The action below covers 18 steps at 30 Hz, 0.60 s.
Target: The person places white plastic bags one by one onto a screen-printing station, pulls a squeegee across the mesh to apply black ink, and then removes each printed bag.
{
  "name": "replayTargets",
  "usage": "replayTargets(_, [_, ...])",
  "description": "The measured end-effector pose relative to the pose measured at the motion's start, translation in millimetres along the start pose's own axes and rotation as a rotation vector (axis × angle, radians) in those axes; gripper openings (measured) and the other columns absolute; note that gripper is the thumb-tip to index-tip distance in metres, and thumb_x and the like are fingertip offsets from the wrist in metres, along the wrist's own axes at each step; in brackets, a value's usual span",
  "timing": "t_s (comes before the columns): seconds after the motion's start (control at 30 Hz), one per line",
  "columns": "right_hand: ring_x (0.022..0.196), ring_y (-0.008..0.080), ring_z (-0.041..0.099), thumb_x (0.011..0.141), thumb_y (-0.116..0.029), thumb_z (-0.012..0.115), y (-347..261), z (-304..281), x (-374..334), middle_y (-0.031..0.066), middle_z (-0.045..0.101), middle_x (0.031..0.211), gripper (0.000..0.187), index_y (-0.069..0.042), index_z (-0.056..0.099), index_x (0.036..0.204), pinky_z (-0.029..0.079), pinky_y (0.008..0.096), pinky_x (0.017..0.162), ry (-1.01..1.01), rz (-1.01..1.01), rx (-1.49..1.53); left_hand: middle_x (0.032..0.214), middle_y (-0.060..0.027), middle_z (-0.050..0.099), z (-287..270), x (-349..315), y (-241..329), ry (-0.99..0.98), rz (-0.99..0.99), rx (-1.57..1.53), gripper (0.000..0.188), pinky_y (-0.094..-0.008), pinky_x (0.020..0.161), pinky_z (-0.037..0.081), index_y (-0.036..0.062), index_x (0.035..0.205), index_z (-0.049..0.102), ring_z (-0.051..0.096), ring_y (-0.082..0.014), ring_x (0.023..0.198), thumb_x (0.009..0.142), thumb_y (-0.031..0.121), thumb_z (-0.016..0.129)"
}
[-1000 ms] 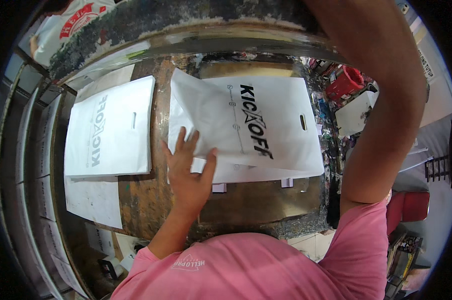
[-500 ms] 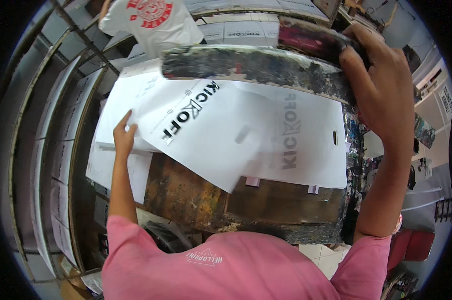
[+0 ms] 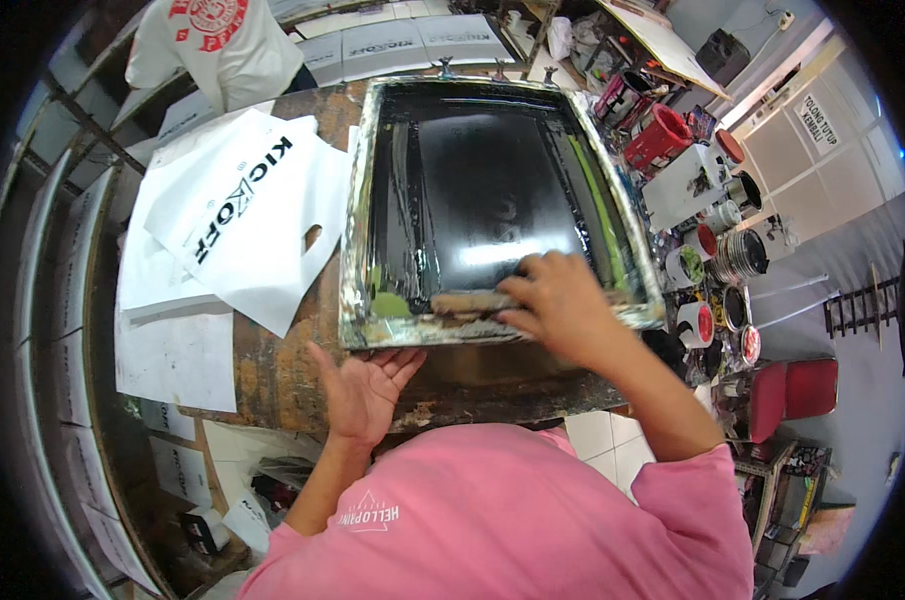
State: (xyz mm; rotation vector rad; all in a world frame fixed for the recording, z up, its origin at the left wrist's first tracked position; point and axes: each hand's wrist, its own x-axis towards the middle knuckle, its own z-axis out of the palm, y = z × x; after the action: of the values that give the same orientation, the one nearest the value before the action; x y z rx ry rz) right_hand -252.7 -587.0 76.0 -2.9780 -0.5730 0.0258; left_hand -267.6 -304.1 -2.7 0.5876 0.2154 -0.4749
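A screen-printing frame (image 3: pixel 357 240) lies flat on the worktable, its mesh (image 3: pixel 493 190) dark and glossy with black ink. My right hand (image 3: pixel 563 310) is closed on a squeegee (image 3: pixel 465 303) at the frame's near end; the squeegee's right part is hidden by my fingers. Palm up, my left hand (image 3: pixel 365 392) is open, its fingertips at the underside of the frame's near edge. Left of the frame, a printed white bag (image 3: pixel 248 215) with a handle hole lies askew on other white sheets. Whatever lies beneath the screen is hidden.
Paint tubs and cans (image 3: pixel 703 250) crowd the right side beside a red bucket (image 3: pixel 659 138). A person in a white shirt (image 3: pixel 208 45) stands at the far left. Racks of printed sheets (image 3: pixel 68 290) run along the left; a red chair (image 3: pixel 788 400) stands right.
The raised frame has come down flat on the table. My right hand went from its raised edge to the squeegee. The printed bag now lies on the left pile; my left hand moved nearer.
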Motion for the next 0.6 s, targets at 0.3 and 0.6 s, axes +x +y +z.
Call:
replayTargets(0.3, [0.091, 0.0295, 0.059, 0.076, -0.029, 0.079, 32, 103, 51, 0.0077, 0.058, 0.097, 0.047, -0.010, 0.063, 0.116, 0.053, 0.0420, 0.072, 0.191, 0.014, 0.116, 0.138, -0.0184, 0.054, -56, 16, -33, 0.233, -0.089, 0.161, 0.103, -0.0483, 0.109, 0.040, 0.0000, 0.150, 0.032, 0.054, -0.0322, 0.126, 0.090, 0.085, 0.027])
replayTargets(0.6, [0.094, 0.0338, 0.066, 0.090, -0.047, 0.064, 191, 105, 275, 0.0105, 0.065, 0.094, 0.034, -0.015, 0.066, 0.102, 0.055, 0.0481, 0.075, 0.336, -0.027, -0.025, 0.144, -0.0239, 0.049, -49, 7, -21, 0.186, -0.102, 0.231, 0.113, -0.0552, 0.114, 0.036, -0.0051, 0.149, 0.030, 0.048, -0.0389, 0.135, 0.086, 0.088, 0.025])
